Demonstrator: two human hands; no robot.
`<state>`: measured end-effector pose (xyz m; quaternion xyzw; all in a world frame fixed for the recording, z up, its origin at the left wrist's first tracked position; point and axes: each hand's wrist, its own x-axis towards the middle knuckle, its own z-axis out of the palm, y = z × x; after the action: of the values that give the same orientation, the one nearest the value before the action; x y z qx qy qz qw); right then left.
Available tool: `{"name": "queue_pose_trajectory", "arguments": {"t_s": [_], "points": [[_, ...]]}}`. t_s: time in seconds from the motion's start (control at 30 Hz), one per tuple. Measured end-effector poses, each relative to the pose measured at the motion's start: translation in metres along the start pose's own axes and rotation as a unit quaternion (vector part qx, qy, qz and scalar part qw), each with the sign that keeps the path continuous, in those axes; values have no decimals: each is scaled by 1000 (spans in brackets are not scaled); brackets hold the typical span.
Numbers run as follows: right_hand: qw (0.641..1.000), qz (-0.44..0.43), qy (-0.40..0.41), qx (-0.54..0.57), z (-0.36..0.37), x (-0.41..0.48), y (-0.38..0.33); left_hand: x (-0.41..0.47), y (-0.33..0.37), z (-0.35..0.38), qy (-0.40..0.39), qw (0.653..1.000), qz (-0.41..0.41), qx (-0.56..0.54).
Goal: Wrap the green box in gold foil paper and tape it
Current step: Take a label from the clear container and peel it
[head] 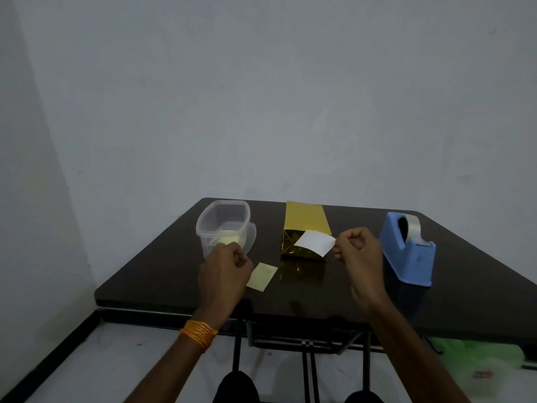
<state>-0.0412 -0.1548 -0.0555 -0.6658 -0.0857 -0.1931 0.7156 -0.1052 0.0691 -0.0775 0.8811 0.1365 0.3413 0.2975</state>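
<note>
Gold-wrapped box (305, 225) mid-table. My right hand (357, 257) pinches white square (315, 242) at box's near end, likely to seal fold. My left hand (223, 269) curled left of box beside yellow slip (262, 276); grip unclear.

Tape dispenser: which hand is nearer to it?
Right. The right hand, pinching a white paper, is just left of the dispenser; the left hand is farther left, beyond the gold box, by the container.

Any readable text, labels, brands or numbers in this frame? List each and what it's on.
No readable text anywhere.
White sticker, pinched by the right hand: blank.
Yellow slip: blank.
Gold-wrapped box: plain foil.
Blue tape dispenser: no marking visible.
Green bag on the floor: print too blurred to read.
</note>
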Motion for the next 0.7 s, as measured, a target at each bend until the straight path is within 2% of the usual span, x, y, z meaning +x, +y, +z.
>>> {"name": "queue_pose_trajectory", "arguments": {"t_s": [0.07, 0.17, 0.23, 0.4, 0.53, 0.63, 0.7], "points": [[1000, -5, 3, -2, 3, 1, -2, 3, 15, -1, 24, 996, 72, -40], [1000, -15, 14, -12, 10, 2, -6, 9, 41, 4, -35, 979, 164, -115], [999, -22, 22, -22, 14, 2, -9, 11, 57, 11, -67, 972, 196, -109], [998, -47, 13, -42, 19, -2, -18, 15, 79, 27, -49, 968, 234, -80], [998, -54, -32, -16, 16, 1, -21, 15, 80, 31, -42, 969, 211, -120], [996, -69, -51, 4, 12, 1, -23, 17, 80, 31, -50, 960, 115, -252], [997, -66, -38, 29, 6, 1, -22, 19, 80, 29, -71, 938, 37, -336]]}}
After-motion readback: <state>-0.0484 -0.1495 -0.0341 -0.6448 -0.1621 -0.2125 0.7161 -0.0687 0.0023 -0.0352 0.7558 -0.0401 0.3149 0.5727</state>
